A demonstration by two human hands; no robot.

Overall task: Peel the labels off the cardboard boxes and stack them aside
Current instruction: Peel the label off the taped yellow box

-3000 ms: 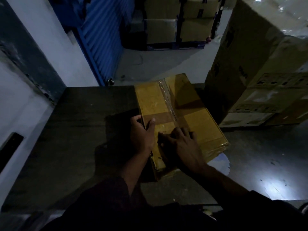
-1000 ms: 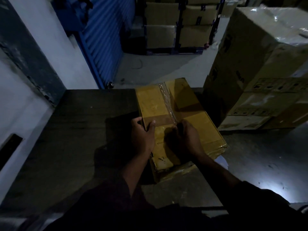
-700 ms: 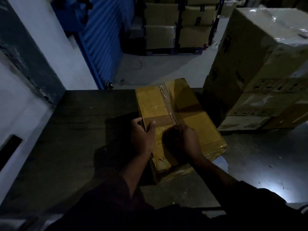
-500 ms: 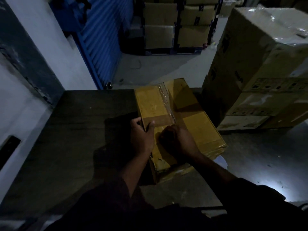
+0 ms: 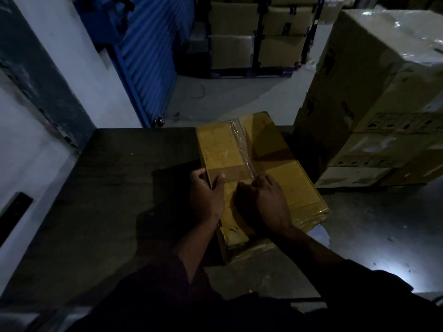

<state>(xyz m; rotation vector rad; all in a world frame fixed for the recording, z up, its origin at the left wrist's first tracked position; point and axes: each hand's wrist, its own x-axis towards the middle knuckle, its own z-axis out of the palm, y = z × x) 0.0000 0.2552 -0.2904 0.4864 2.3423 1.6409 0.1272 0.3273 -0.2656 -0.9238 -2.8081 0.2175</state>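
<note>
Lying flat on a dark table [image 5: 100, 188], a yellow-brown cardboard box [image 5: 282, 168] is seen near the table's right side, its near right corner overhanging the edge. A strip of clear tape [image 5: 243, 147] runs along the top seam of the box, and its near end is lost behind the right hand [image 5: 266, 200]. The box's left edge is clasped by the left hand [image 5: 206, 195], with the thumb laid on the top face and the fingers wrapped down the side, where they are hidden from view. The right hand is curled on the top of the box at the tape's near end; its fingertips are covered by its own back, so whether tape or a label is pinched there cannot be told. No label can be made out in the dim light, and a torn, pale patch is seen at the near edge of the box. Both forearms are swallowed by dark sleeves at the bottom of the view. A large wrapped carton stack [image 5: 374, 97] is cut off at the right border. Further boxes on a dark rack [image 5: 256, 37] are seen at the back, beside a blue shutter [image 5: 148, 51].
</note>
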